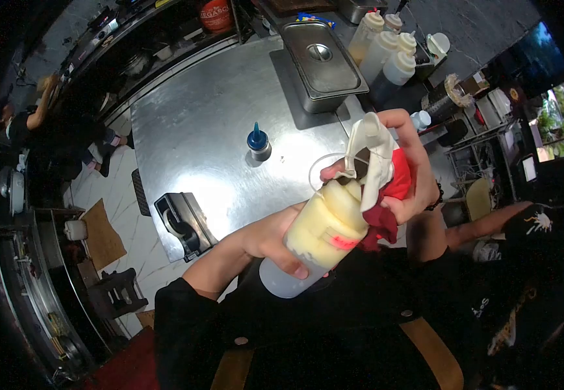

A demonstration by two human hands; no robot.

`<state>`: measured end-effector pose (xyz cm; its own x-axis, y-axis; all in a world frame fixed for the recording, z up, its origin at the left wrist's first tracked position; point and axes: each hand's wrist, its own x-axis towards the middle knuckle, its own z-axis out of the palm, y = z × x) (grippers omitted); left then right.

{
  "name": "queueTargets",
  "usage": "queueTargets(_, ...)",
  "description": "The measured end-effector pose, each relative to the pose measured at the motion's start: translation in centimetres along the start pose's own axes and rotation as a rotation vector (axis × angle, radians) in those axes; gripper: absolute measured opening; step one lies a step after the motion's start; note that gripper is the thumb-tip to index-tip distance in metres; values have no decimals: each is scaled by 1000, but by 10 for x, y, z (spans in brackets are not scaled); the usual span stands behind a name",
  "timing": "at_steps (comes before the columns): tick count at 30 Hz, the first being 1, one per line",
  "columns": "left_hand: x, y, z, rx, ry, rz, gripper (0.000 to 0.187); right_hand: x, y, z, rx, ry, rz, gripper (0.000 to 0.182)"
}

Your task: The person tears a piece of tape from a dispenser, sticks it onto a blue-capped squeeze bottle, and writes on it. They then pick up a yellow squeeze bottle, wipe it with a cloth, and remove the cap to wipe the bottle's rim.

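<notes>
My left hand (277, 247) is wrapped around a clear squeeze bottle (326, 229) that leans up and to the right. Pale yellow sauce coats its upper half, and a red mark shows on its side. At the bottle's mouth, my right hand (418, 166) grips a crumpled white and red pouch (377, 159), its soft wall folded over the opening. Dark red material (379, 223) hangs below that hand. A thin clear loop (313, 170) stands out beside the mouth.
On the steel table (191, 130) are a blue-tipped bottle (258, 144), a black tape dispenser (184, 224) and a lidded steel pan (324, 62). Several squeeze bottles (386, 55) stand at the back right. One person (35, 127) is at far left, another person's arm (490, 224) at right.
</notes>
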<state>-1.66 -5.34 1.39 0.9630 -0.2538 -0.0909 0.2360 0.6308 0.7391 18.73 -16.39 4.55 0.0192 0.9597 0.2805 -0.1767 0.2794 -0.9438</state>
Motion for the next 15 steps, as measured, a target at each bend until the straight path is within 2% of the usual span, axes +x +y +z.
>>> queueTargets(5,2,4,-2,97,31,-26,84,4,-3,-5,-29,-108,2,79)
queueTargets(10,4,11,5,227,74,17,80,4,-7,-2,-53,-24,23,73)
queueTargets(14,7,2,5,489,249,7,74,10,-4,-4,-206,-44,114,69)
queueTargets(15,7,2,6,563,281,-17,73,12,-5,-3,-142,-37,145,67)
